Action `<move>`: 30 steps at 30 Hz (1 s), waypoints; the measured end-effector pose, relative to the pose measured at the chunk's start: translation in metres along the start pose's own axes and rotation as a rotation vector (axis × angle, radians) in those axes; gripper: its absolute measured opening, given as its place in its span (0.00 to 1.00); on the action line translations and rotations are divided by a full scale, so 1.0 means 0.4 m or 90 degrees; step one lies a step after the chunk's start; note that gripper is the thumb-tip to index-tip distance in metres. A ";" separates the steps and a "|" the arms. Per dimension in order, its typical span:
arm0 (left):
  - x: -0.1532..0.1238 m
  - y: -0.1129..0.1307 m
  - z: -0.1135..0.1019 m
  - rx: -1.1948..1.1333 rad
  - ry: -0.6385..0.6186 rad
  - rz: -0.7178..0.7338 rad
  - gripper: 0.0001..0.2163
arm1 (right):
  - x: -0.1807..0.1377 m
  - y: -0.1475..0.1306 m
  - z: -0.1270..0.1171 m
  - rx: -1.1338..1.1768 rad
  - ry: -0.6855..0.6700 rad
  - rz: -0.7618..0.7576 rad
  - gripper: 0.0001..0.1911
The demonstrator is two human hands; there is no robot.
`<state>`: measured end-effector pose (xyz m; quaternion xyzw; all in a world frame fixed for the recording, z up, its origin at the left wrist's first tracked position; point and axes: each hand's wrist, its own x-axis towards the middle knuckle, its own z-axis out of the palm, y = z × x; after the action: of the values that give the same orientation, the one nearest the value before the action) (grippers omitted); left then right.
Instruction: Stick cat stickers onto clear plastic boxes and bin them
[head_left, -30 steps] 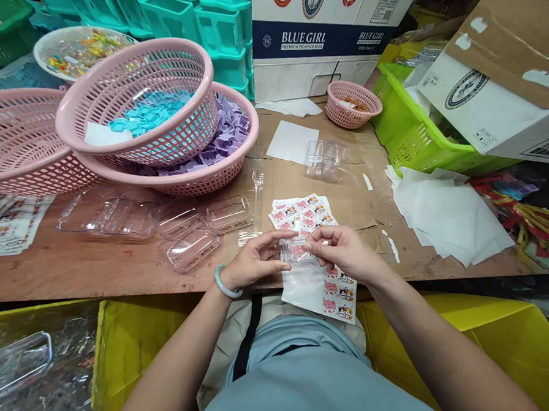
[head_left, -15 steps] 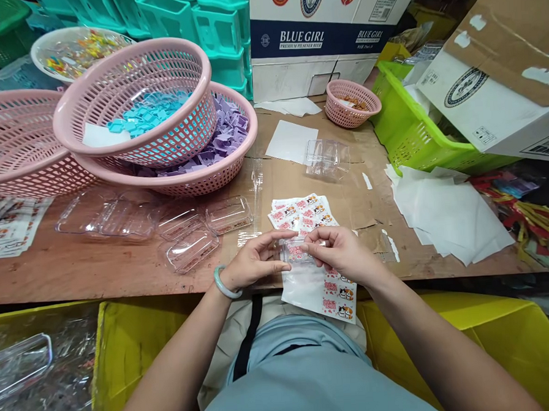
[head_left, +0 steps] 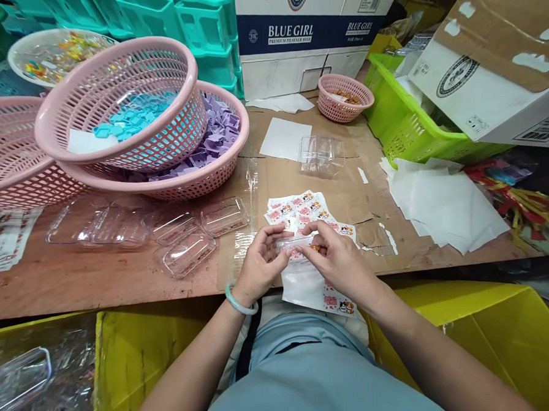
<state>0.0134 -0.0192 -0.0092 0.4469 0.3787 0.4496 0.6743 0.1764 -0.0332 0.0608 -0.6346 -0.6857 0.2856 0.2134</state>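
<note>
A small clear plastic box [head_left: 291, 244] is held level between my two hands, above printed sticker sheets. My left hand [head_left: 263, 255], with a pale green bangle at the wrist, grips its left end between thumb and fingers. At the other end my right hand [head_left: 335, 254] is closed on it, thumb pressed near the front edge. Beneath lie several sticker sheets [head_left: 302, 207] with red lettering and cartoon cats; one sheet [head_left: 301, 287], partly bare backing, hangs over the table's front edge. Further clear plastic cases [head_left: 189, 253] lie left of my hands.
Pink baskets [head_left: 227, 171] with blue and purple plastic pieces stand at the left. A clear tray [head_left: 322, 154] and a small pink basket [head_left: 343, 113] are farther back. White sheets [head_left: 444, 206] and a green crate [head_left: 403, 119] are at the right. Yellow bins [head_left: 138, 341] flank my lap.
Both hands have stayed on the clear box. My right thumb has slid down and left along it, toward my left thumb, and the right hand is more bent. The view has shifted slightly.
</note>
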 end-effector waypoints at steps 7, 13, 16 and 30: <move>-0.015 -0.022 -0.006 0.007 0.007 0.006 0.22 | -0.017 0.032 0.008 -0.053 0.033 -0.053 0.07; -0.019 -0.034 -0.005 -0.005 0.016 0.039 0.22 | -0.038 0.095 0.036 0.088 0.233 0.102 0.17; -0.028 -0.042 0.002 0.001 0.019 0.080 0.21 | -0.054 0.085 0.079 0.200 0.204 0.193 0.36; -0.064 -0.008 0.017 0.058 0.112 0.188 0.20 | -0.015 0.053 0.093 0.472 0.102 0.124 0.29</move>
<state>0.0127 -0.0460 -0.0072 0.4870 0.3864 0.5634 0.5442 0.1685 -0.0428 0.0196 -0.5970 -0.4534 0.4824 0.4531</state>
